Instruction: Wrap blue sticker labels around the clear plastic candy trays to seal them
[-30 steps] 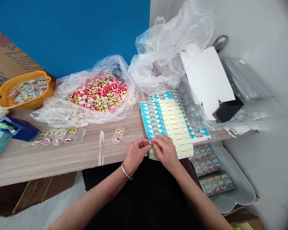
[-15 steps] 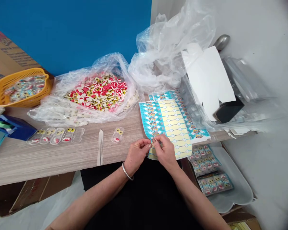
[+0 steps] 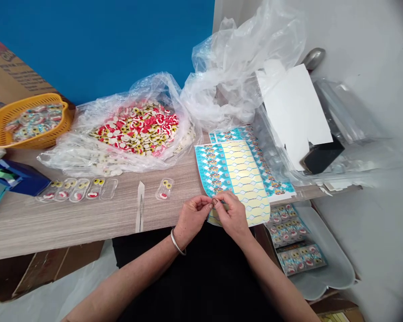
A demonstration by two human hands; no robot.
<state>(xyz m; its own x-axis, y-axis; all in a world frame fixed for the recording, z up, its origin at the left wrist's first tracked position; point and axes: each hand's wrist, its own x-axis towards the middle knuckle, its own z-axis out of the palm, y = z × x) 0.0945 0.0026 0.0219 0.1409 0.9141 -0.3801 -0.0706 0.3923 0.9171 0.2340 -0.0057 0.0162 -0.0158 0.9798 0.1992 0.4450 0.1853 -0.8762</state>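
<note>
My left hand (image 3: 194, 218) and my right hand (image 3: 231, 214) meet at the lower left edge of a sticker sheet (image 3: 218, 167), thumbs and fingers pinched on it. The sheet has blue printed labels on its left half and bare yellow backing on its right. Fingertips hide the exact spot they grip. A second printed sheet (image 3: 272, 179) lies under it. Left of my hands, a clear blister tray (image 3: 164, 188) holds two yellow eye pieces and a red-and-white mouth piece. Farther left stands a row of similar trays (image 3: 82, 190), the rightmost one bare.
A plastic bag (image 3: 104, 161) of loose eye and mouth pieces lies behind. An orange basket (image 3: 47, 142) of packed pieces and a blue tape dispenser (image 3: 27, 176) stand at left. Paper strips (image 3: 140, 208) lie near the front edge. A grey bin (image 3: 336, 259) with packs sits below right.
My hands stay pinched at the sheet's lower left edge, with a slight shift of the fingertips. The trays have not moved.
</note>
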